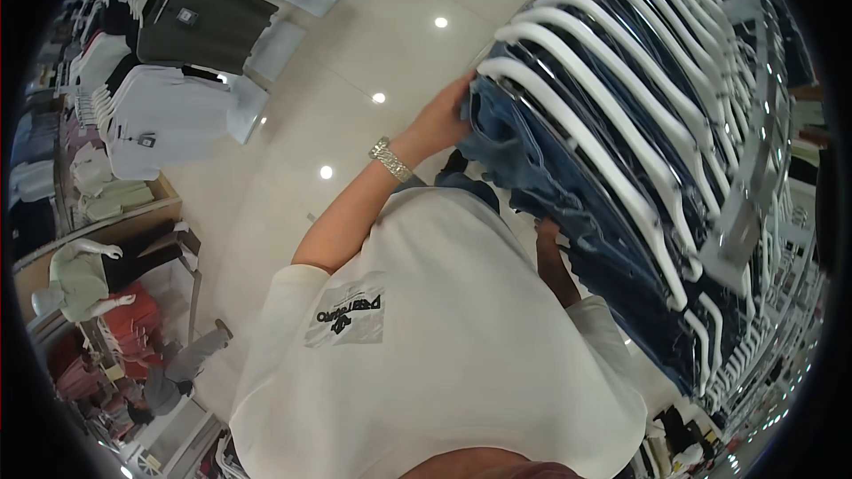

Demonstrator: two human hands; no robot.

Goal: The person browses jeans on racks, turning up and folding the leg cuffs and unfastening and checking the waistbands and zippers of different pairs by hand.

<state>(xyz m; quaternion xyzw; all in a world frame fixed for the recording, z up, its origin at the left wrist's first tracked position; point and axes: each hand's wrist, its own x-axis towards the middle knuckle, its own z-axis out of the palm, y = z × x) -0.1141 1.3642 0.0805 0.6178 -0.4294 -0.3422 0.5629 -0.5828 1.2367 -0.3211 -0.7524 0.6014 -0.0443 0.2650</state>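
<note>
My left hand (446, 117), with a metal watch on the wrist, grips the edge of the blue jeans (510, 137) at the front of the rack; its fingertips are partly hidden by the fabric. Those jeans hang beneath a white hanger (577, 146). Lower down, my right hand (546, 229) is beside the hanging denim, and its fingers are mostly hidden. More jeans on white hangers are packed closely behind the front pair.
A metal rack bar (741, 222) runs along the right. At left are shirts on hangers (209, 22), folded clothes on a shelf (115, 200) and a mannequin (80, 279) in a green top. Another person in grey (182, 364) is at the lower left.
</note>
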